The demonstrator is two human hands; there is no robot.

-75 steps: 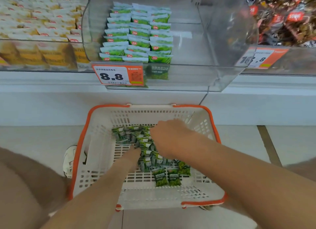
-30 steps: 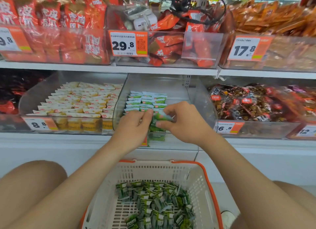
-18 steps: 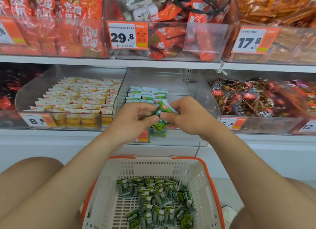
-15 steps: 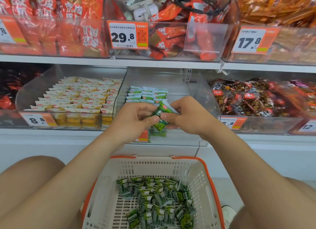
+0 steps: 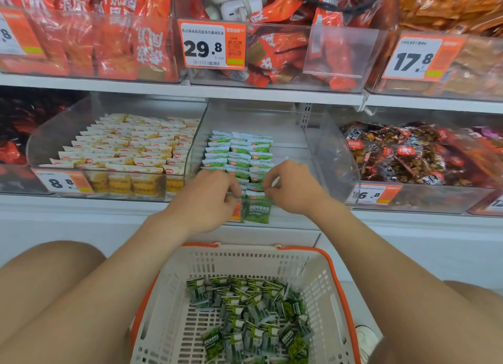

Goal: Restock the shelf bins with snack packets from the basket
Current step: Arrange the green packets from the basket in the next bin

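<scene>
In the middle clear shelf bin, green snack packets stand in neat rows. My left hand and my right hand reach over the bin's front edge with curled fingers. Together they pinch the two ends of a small stack of green packets sitting in the front row, and its lower part shows through the clear front wall. Below my arms, the white basket with an orange rim holds a loose pile of several more green packets.
A bin of yellow-white packets stands to the left and a bin of dark brown snacks to the right. The upper shelf carries red and orange packets and price tags. My bare knees flank the basket.
Both hands rose from the basket with green packets, squared them up in front of the bin, and have now lowered them into the bin's front row.
</scene>
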